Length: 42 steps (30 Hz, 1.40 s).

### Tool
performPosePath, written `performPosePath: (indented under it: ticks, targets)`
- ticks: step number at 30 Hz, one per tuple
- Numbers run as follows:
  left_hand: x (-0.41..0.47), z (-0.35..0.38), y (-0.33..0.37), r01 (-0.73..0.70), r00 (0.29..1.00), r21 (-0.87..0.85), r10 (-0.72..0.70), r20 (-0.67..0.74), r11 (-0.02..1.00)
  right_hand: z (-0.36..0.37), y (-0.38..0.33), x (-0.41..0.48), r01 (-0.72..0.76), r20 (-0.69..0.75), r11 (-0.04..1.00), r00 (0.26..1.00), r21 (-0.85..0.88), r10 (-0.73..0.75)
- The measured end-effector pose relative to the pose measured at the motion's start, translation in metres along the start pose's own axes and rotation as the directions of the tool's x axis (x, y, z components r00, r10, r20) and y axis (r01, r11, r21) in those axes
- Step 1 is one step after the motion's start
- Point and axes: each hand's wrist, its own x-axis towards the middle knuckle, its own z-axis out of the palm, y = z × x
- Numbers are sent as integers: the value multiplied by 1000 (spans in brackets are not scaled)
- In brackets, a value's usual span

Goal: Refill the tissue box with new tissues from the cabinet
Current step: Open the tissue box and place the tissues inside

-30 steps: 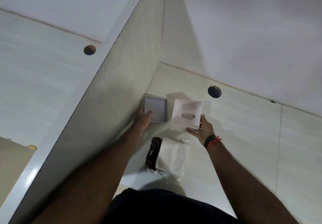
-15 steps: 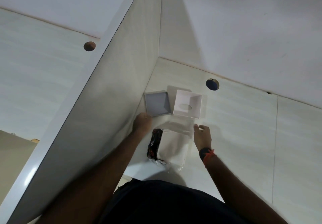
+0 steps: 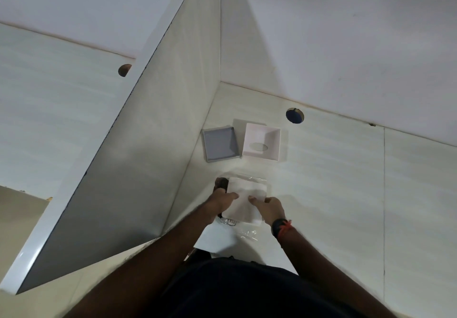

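Note:
A clear plastic pack of white tissues [image 3: 247, 194] with a dark printed end lies on the pale desk surface in front of me. My left hand [image 3: 220, 202] grips its left side and my right hand [image 3: 269, 206] grips its right side. Beyond the pack, the pink tissue box shell [image 3: 262, 144] lies upside down, its oval slot showing inside. The grey base tray [image 3: 220, 144] sits just left of it, against the partition.
A tall white partition panel [image 3: 138, 159] rises on the left, close to my left arm. A round cable hole [image 3: 294, 115] is in the desk [image 3: 346, 181] behind the box. The wall runs along the back. Another hole [image 3: 125, 70] is in the neighbouring desk.
Both hands left the grey tray and the pink shell, drew back toward me and closed on the tissue pack. The tray and shell stay where they were set down.

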Motion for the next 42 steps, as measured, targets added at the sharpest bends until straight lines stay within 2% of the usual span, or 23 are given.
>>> performPosePath:
  ticks: [6, 10, 16, 21, 23, 26, 29, 36, 39, 42]
  targets:
    - [0, -1, -4, -2, 1000, -5, 2, -28, 1000, -6, 13, 4, 1, -9, 998, 1000, 66, -1]
    - [-3, 4, -8, -14, 1000, 2, 14, 4, 1000, -11, 15, 0, 10, 11, 994, 1000, 111, -11]
    - [-3, 7, -10, -36, 999, 12, 36, 5, 999, -28, 11, -10, 4, 143, 967, 989, 255, -42]
    - [-6, 2, 3, -133, 991, -118, 134, 0, 984, -56, -8, -20, 13, 285, 918, 949, 397, -136]
    - [-12, -2, 16, -157, 984, -207, 171, 53, 966, -65, -21, -22, 13, 339, 897, 923, 443, -181]
    - [-15, -9, 35, -137, 969, -341, 198, 150, 930, -74, -40, -18, 21, 394, 866, 885, 500, -248]
    - [-14, -16, 47, -109, 968, -372, 183, 169, 922, -80, -57, -11, 33, 408, 846, 866, 532, -290]
    - [4, -18, 82, -233, 968, -291, 250, 21, 928, -97, -97, -2, 104, 306, 902, 919, 419, -249]
    - [15, -13, 107, -218, 973, -325, 231, 2, 920, -98, -112, 10, 146, 186, 898, 953, 416, -241]
    - [28, -6, 129, -237, 971, -258, 240, -17, 937, -85, -128, 28, 201, 7, 929, 977, 310, -213]
